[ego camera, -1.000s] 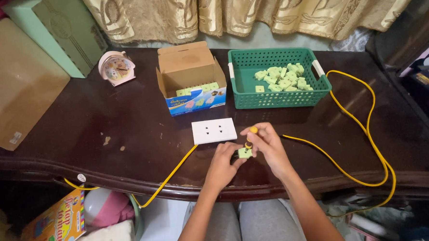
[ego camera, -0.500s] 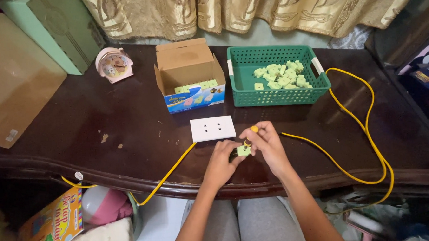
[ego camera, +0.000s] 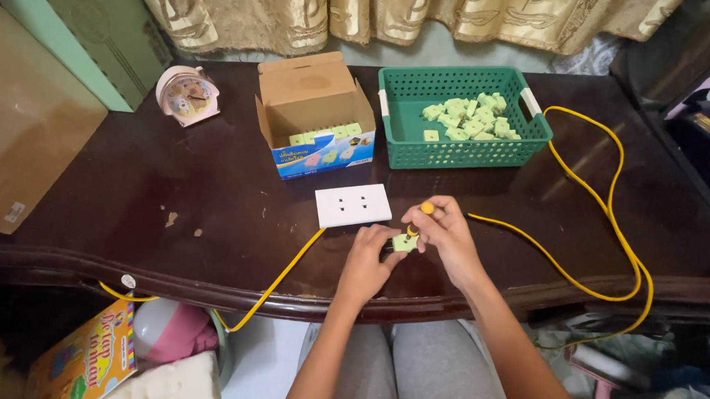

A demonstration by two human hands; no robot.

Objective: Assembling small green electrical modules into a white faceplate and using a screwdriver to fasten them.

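Green plug (ego camera: 404, 242) half-hidden between fingers (ego camera: 385, 239)

Table (ego camera: 131, 214): dark brown, glossy, with a few pale specks. Socket plate (ego camera: 353, 205): white. Cable (ego camera: 602, 210): yellow. Plug adapter (ego camera: 403, 242) between the hands: pale green; the screwdriver handle (ego camera: 427, 207) at its 1 o'clock: yellow-orange. Basket (ego camera: 461, 152) at 1 o'clock: dark green mesh with white handles, holding pale green pieces (ego camera: 470, 121). Cardboard box (ego camera: 315, 114) at 11 o'clock: plain brown, blue printed front. Alarm clock (ego camera: 185, 95): pink. Curtain (ego camera: 379, 13): gold, patterned.
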